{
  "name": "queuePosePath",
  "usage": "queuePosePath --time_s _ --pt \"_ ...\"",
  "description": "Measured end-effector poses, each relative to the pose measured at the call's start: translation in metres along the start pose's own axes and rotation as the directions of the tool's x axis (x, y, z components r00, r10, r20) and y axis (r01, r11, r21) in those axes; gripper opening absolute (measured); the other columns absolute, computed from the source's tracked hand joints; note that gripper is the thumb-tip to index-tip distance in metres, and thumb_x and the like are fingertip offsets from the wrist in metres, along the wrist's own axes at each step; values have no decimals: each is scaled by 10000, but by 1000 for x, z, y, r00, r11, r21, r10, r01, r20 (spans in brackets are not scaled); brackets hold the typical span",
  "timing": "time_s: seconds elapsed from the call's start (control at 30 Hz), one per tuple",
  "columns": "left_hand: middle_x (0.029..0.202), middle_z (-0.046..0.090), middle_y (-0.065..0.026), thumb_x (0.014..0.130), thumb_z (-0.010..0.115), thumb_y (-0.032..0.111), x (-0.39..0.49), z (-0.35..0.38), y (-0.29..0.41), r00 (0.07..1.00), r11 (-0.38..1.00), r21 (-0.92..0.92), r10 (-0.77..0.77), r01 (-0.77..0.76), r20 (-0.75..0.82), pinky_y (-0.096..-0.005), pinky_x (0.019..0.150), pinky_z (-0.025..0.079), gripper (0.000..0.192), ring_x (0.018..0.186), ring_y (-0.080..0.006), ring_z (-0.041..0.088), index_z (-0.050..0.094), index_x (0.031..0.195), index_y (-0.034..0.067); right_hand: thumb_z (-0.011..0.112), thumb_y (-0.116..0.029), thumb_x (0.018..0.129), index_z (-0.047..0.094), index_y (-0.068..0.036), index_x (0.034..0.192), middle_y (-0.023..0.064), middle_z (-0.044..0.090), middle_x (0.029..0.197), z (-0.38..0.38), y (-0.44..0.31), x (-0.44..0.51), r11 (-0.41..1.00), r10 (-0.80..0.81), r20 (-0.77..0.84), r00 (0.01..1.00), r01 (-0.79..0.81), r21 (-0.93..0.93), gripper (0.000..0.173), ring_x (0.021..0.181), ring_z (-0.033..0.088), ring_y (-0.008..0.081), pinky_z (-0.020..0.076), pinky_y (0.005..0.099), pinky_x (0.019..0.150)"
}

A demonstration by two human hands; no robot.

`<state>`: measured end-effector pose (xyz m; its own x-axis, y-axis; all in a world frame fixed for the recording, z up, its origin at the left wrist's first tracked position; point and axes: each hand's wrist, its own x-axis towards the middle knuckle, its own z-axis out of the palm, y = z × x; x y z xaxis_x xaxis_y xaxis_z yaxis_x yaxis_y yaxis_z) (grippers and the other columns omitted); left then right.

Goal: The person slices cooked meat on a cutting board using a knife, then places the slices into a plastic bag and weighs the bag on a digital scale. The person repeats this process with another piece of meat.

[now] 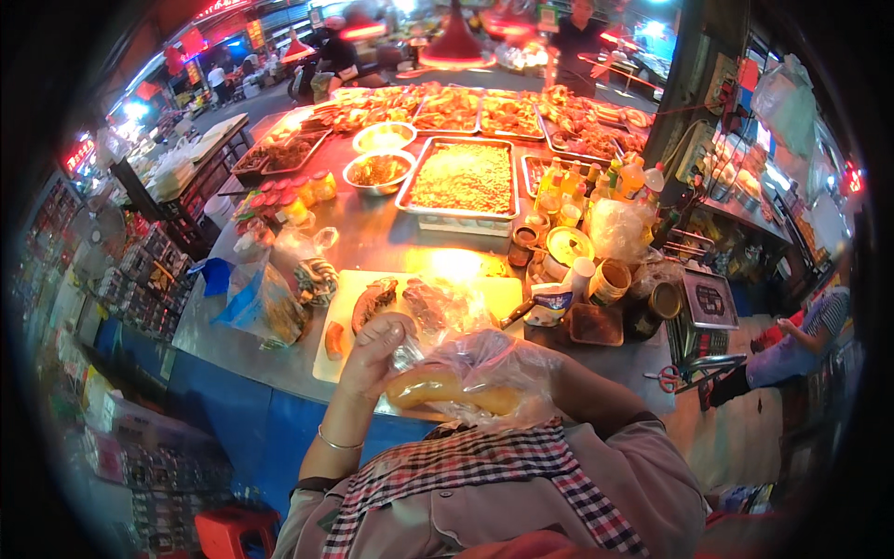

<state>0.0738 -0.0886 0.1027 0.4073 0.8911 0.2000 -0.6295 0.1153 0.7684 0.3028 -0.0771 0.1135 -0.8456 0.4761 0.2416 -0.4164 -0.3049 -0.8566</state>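
My left hand (377,347) pinches the edge of a clear plastic bag (499,381) above the near edge of the board. Inside the bag lies a thick, pale yellow-brown piece of food (454,391), sausage-like in shape. My right hand (482,349) is covered by clear plastic at the bag, and its fingers cannot be made out. Beyond my hands, a cutting board (335,304) bears a dark piece of cooked meat (374,304), more meat (436,300) partly under glare, and a short reddish sausage piece (334,340). A knife handle (517,314) shows at the board's right.
Sauce bottles (559,189), jars (610,281) and tubs crowd the right side. A tray of food (461,175) and metal bowls (379,171) stand ahead under red lamps (457,42). Filled plastic bags (265,300) lie left. Scissors (667,379) rest at the right edge.
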Motion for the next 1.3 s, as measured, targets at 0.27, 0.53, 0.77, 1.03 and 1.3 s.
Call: queuePosePath --time_s 0.27,0.53,0.77,1.03,1.3 --pt "827 593 17 988 613 140 50 119 -99 1000 1000 -23 21 -21 22 -193 583 389 138 679 -58 523 658 1053 28 683 -168 890 670 -72 1218 132 683 1173 6 -120 -168 364 -158 12 987 70 -929 341 1110 643 314 502 405 960" --pt "910 621 10 908 686 1 112 210 -151 984 991 66 106 -117 144 -195 594 401 188 706 -43 521 663 1093 17 677 -213 907 652 -43 1201 130 669 1157 -62 -171 -316 438 -273 -166 947 -31 -898 340 1077 638 306 516 398 928" --pt "1260 605 -144 886 663 -32 126 250 -178 961 732 669 -72 -132 269 -262 726 534 346 1050 -196 635 631 1229 -14 686 -225 911 652 -32 1166 113 673 1120 -159 -179 -443 750 -621 -735 272 -66 -658 322 1019 647 279 532 382 884" --pt "1148 678 -126 960 542 20 115 216 -215 975 818 559 -13 136 -220 -264 733 504 228 1050 -219 656 651 1158 -13 698 -239 916 652 -19 1127 95 677 1078 -337 -174 -603 698 -376 -775 -508 395 -598 308 953 658 248 550 364 834" --pt "1106 689 -79 983 568 90 86 169 -267 823 776 427 -200 465 -532 -258 743 518 191 1023 -165 661 660 1135 19 738 -157 831 687 -13 1087 94 687 1100 -461 -103 -688 682 -318 -700 -639 359 -637 298 949 680 276 542 347 845"
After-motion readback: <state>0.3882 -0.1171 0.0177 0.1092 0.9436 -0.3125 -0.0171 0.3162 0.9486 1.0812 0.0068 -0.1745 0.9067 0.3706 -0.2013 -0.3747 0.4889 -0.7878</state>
